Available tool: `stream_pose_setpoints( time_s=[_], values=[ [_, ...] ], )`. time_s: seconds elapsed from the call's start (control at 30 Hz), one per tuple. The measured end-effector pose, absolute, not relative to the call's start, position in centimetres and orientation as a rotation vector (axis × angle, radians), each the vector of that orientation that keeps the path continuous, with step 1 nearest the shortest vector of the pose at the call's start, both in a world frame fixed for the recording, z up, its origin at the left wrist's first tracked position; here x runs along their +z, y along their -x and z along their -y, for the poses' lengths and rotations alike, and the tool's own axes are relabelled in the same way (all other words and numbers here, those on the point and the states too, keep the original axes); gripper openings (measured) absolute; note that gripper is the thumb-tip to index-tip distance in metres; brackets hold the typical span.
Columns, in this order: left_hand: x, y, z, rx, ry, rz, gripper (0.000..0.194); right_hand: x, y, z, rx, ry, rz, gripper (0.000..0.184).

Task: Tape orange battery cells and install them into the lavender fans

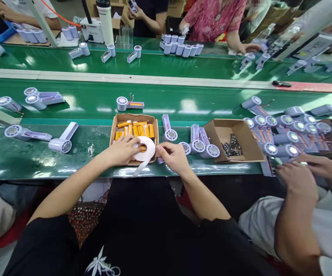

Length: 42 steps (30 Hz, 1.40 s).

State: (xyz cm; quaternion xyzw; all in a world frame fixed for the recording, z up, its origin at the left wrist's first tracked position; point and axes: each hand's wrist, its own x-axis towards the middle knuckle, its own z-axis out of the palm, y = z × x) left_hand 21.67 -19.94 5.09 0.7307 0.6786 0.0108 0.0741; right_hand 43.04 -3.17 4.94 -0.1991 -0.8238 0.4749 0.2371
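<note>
Left hand (pixel 125 150) had its fingers closed on a white tape roll (pixel 150 147), which sat over the front right part of a cardboard box (pixel 112 132) of orange battery packs (pixel 141 130) on the green table (pixel 39 165), loose tape end hanging toward the near edge. Right hand (pixel 176 157) was just beside the roll, thumb and index finger pressed together, cannot tell if any tape was between them. Lilac handheld fan (pixel 170 135) lay just beyond that hand, near the box.
</note>
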Motion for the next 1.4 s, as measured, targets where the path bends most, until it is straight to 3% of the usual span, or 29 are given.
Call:
stream_pose_setpoints(
  time_s=[0.17, 0.3, 0.47, 0.57, 0.67, 0.77, 0.9, 1.1, 1.27, 1.4],
  values=[
    [6.2, -22.7, 23.3, 0.222, -2.304, -2.083, 0.047, 6.1, -43.0, 4.3, 1.154, 0.51, 2.23, 0.056],
    [5.6, -23.2, 26.4, 0.358, -2.294, -2.317, 0.042, 5.7, -43.1, 6.1, 1.202, 0.467, 2.577, 0.044],
    [4.6, -23.8, 28.5, 0.492, -2.088, -2.506, 0.044, 4.2, -42.1, 8.7, 0.743, 0.747, 2.793, 0.041],
    [5.0, -23.3, 29.0, 0.585, -1.981, -2.587, 0.043, 3.7, -41.8, 9.2, 0.637, 0.774, 2.82, 0.039],
    [5.3, -23.1, 29.2, 0.662, -1.993, -2.577, 0.042, 3.6, -41.8, 9.6, 0.681, 0.583, 2.719, 0.033],
    [4.9, -23.6, 29.5, 0.761, -1.982, -2.6, 0.043, 3.6, -42.1, 10.0, 0.72, 0.467, 2.488, 0.04],
    [4.4, -24.8, 30.4, 0.84, -1.98, -2.658, 0.043, 3.6, -42.3, 9.5, 0.587, 0.467, 2.237, 0.039],
    [5.0, -25.7, 31.4, 0.645, -2.177, -2.539, 0.049, 3.8, -42.3, 7.2, 0.349, 0.218, 2.249, 0.023],
    [5.2, -25.8, 31.9, 0.733, -2.229, -2.545, 0.048, 4.6, -43.1, 5.8, 0.527, 0.149, 2.223, 0.02],
    [5.2, -25.5, 32.5, 0.943, -2.194, -2.552, 0.041, 4.4, -44.4, 4.7, 0.903, 0.277, 2.087, 0.027]
  ],
)
